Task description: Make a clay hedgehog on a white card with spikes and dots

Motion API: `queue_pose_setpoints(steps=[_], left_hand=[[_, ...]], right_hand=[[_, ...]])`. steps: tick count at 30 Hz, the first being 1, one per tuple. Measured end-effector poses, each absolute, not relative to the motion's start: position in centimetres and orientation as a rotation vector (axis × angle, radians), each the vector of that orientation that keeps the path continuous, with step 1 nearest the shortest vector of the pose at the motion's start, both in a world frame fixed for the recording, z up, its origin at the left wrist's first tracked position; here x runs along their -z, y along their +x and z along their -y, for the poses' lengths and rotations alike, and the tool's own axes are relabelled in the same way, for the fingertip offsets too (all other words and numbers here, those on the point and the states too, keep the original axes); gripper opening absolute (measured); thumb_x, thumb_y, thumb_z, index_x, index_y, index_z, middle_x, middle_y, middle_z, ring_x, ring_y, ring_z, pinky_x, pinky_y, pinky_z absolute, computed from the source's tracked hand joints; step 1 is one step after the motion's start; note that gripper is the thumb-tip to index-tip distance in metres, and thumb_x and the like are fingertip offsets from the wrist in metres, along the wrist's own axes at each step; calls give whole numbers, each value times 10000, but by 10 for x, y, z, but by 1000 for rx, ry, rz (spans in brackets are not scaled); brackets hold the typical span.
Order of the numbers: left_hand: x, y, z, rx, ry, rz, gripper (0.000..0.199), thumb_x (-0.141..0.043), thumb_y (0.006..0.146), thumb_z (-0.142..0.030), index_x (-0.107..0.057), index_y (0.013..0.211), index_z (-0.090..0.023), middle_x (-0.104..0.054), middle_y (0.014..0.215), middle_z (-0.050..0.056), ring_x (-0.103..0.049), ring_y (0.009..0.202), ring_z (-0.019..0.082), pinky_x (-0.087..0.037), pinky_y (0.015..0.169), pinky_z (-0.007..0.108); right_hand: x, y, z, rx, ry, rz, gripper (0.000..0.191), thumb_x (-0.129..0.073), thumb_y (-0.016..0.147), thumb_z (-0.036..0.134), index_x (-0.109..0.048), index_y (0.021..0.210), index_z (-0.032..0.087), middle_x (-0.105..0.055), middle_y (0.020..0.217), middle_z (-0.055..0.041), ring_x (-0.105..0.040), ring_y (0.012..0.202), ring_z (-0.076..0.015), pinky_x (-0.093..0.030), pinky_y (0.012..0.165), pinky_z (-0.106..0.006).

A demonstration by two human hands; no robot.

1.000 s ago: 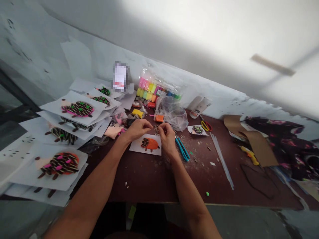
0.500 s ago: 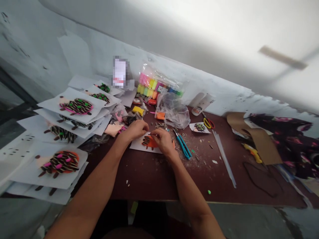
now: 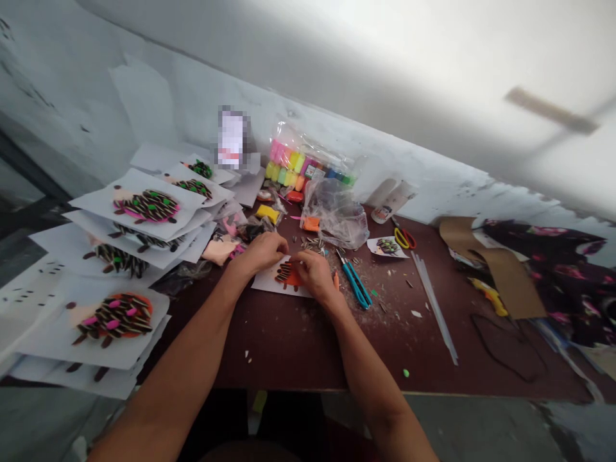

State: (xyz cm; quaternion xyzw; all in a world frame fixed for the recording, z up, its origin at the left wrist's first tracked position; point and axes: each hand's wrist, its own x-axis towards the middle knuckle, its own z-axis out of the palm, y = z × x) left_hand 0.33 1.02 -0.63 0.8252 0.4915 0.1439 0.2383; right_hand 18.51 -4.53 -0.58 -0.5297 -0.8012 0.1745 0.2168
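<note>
A white card (image 3: 264,283) lies on the dark red table in front of me. On it is an orange clay hedgehog (image 3: 294,276) with several striped sunflower seeds stuck in its left part. My left hand (image 3: 270,250) rests at the card's upper left edge, fingers curled together; what they hold, if anything, is hidden. My right hand (image 3: 315,273) covers the card's right side, its fingertips pinched against the orange clay. Whatever is between them is too small to make out. Loose sunflower seeds (image 3: 310,243) are scattered just beyond the card.
Teal-handled pliers or snips (image 3: 356,285) lie right of my hand, with glue sticks (image 3: 436,308) and a yellow glue gun (image 3: 488,295) further right. Stacked hedgehog cards (image 3: 139,221) fill the left. Behind are coloured clay packs (image 3: 293,168), a plastic bag (image 3: 339,221) and scissors (image 3: 404,237).
My right fingertips have come down closer onto the orange clay; a dark sliver that showed at them before is now hidden. My left hand has barely moved, and the view has shifted slightly.
</note>
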Motion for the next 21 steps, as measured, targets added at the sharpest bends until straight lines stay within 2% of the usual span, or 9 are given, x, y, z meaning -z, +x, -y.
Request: queue_pose_setpoints(steps=[13,21], left_hand=[[7,4,-10,-386,2254,-1348,260,-582,750,-88,-780,901,-163,-759,911,80,-663,889,205,-468,783,280],[9,4,-11,-391,2269,-1363,264,-587,744,-97,-780,901,-184,-763,929,65,-660,904,201,-476,781,264]], right_hand=[[3,182,46,-410,-1520,2317,262,-510,949,141,-761,954,216,-656,909,-50,-583,874,-170,-409,758,-243],[-5,177,50,-192,-1553,2475,219,-538,960,168,-743,897,210,-617,856,-45,-526,848,-177,-363,722,-256]])
